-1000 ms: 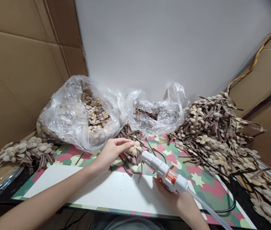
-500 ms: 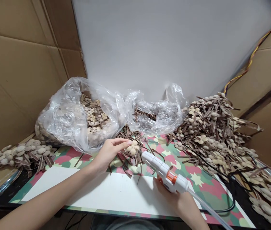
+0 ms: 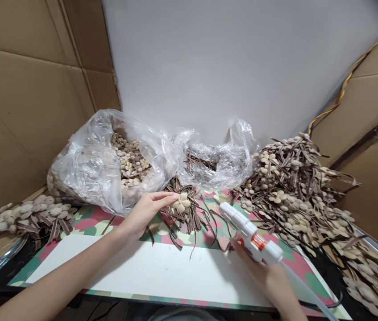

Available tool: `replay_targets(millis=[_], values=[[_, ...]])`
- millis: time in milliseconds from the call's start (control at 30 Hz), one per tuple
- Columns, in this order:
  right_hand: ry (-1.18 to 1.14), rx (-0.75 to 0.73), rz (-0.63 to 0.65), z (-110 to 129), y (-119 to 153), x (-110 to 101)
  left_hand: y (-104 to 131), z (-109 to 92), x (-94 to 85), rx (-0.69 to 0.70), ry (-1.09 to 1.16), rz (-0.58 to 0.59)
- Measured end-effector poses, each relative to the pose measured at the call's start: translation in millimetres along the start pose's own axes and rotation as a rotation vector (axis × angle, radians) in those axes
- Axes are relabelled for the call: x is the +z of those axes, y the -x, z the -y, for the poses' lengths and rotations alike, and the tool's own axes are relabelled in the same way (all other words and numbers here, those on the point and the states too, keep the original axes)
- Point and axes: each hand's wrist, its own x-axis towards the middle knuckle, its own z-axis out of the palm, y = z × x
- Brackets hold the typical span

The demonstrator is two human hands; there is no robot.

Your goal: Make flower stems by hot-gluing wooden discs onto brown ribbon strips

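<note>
Pinched between the thumb and fingers of my left hand (image 3: pixel 145 211) is a beige flower-shaped piece (image 3: pixel 181 203) with rounded petals. It is held over a loose heap of brown ribbons (image 3: pixel 189 218) at the middle of the table. My right hand (image 3: pixel 259 269) is wrapped round the handle of a white and orange glue gun (image 3: pixel 251 232). The gun's nozzle points up and left, a short way to the right of the flower and apart from it. A clear glue stick (image 3: pixel 304 287) sticks out of the gun's rear.
An open plastic bag (image 3: pixel 91 156) of flower pieces stands back left; a smaller bag (image 3: pixel 235 162) with ribbons sits beside it. Ribboned flowers (image 3: pixel 296 178) are heaped at right, others (image 3: pixel 35 214) at left. A white sheet (image 3: pixel 142 267) covers the front of the patterned mat (image 3: pixel 125 229).
My right hand has moved the glue gun to the right, away from the flower. The flower in my left hand has shifted slightly left and now shows its petals more fully.
</note>
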Motion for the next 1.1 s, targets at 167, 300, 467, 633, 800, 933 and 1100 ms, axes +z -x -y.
replay_targets(millis=[167, 300, 467, 633, 800, 933, 1100], values=[[0.223, -0.395, 0.175, -51, -26, -27, 1, -7, -3.1, 0.036, -0.135, 0.014], [0.422, -0.359, 0.365, -81, -47, -40, 0, -7, -4.5, 0.067, -0.212, 0.007], [0.476, -0.392, 0.49, -70, -65, -68, -5, 2, -8.0, 0.097, -0.199, 0.058], [0.434, -0.505, 0.407, -2, -82, -57, -9, 1, -11.0, 0.145, -0.227, 0.057], [0.446, -0.625, 0.427, 54, -109, 14, -6, -21, -22.3, 0.138, -0.36, 0.104], [0.385, -0.601, 0.533, 58, -127, 43, -5, -46, -30.7, 0.096, -0.473, 0.23], [0.259, -0.628, 0.691, 67, -141, 21, -26, -57, -20.9, 0.192, -0.665, 0.472]])
